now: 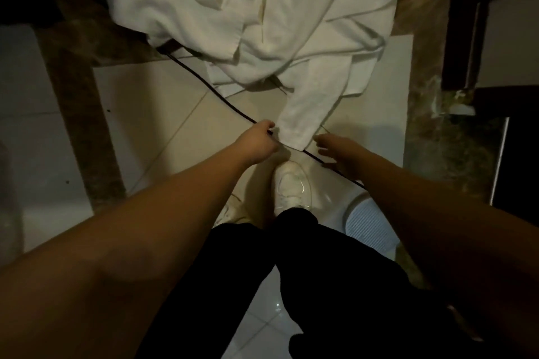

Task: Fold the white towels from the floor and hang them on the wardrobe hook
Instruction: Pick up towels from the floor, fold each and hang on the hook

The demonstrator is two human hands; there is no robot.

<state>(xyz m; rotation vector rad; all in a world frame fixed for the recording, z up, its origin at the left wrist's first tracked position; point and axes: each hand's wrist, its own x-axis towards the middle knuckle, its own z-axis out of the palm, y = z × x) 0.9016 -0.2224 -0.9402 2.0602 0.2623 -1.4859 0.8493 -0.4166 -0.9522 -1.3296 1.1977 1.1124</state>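
Nearest the camera, below both outstretched forearms, stand the person's black trouser legs (pixel 306 256) and a white lace-up sneaker (pixel 291 183) on the pale glossy floor tiles (pixel 163 114); a ribbed white round object (pixel 370 227) lies just beside the right forearm.

Just ahead of the shoe, the left hand (pixel 259 143) is curled, its fingertips at the near left corner of a long white terry cloth strip (pixel 309 108) — it appears to pinch that corner, though the contact itself is blurred. The right hand (pixel 338 154) hovers on the other side of the same end, fingers loosely spread and holding nothing, its fingertips just beside the cloth's near right corner. Both arms reach straight forward and down, palms turned downward.

A thin black cable (pixel 224 102) runs diagonally across the floor, passing under the left fingertips, beneath the strip's near end and under the right hand.

Beyond the fingers, the strip leads up into a crumpled heap of white towels (pixel 233 9) spread across the tiles and a brown marbled floor band (pixel 78 73). Dark wooden furniture (pixel 466 23) stands at far right — no writing is legible anywhere.
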